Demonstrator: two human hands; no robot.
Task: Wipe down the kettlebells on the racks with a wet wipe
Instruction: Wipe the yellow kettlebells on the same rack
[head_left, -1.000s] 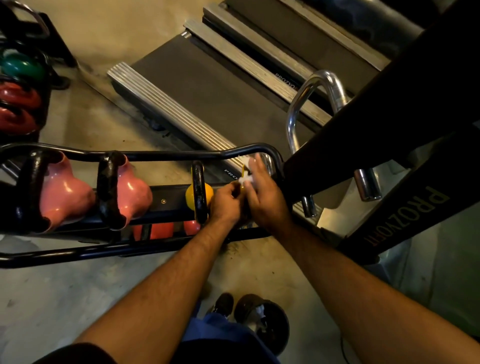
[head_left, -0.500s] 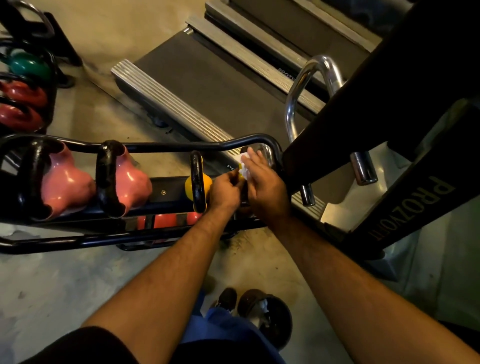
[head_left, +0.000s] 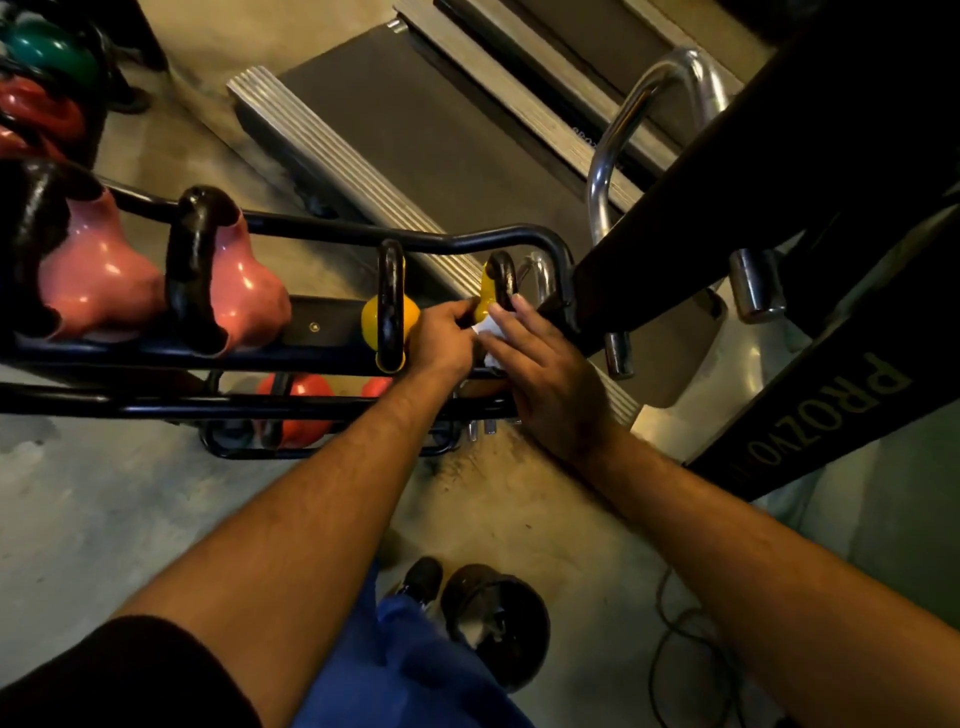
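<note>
A black rack (head_left: 322, 236) holds several kettlebells on its top shelf. At its right end stands a small yellow kettlebell (head_left: 488, 291) with a black handle. My left hand (head_left: 447, 338) grips its left side. My right hand (head_left: 545, 374) presses a white wet wipe (head_left: 488, 327) against it with fairly straight fingers. A second yellow kettlebell (head_left: 389, 312) stands just to the left, then two pink kettlebells (head_left: 244, 296) (head_left: 98, 286).
Red kettlebells (head_left: 301, 405) sit on the lower shelf. A second rack (head_left: 41, 78) with green and red kettlebells stands far left. A treadmill deck (head_left: 415, 130) lies behind, its black frame (head_left: 779, 260) and chrome handle (head_left: 623, 130) close on the right. A dark bucket (head_left: 498, 623) stands by my foot.
The camera tilted, so the rack sits lower in view. My right hand slid the wipe down the yellow kettlebell, baring its black handle. My left hand stayed on it.
</note>
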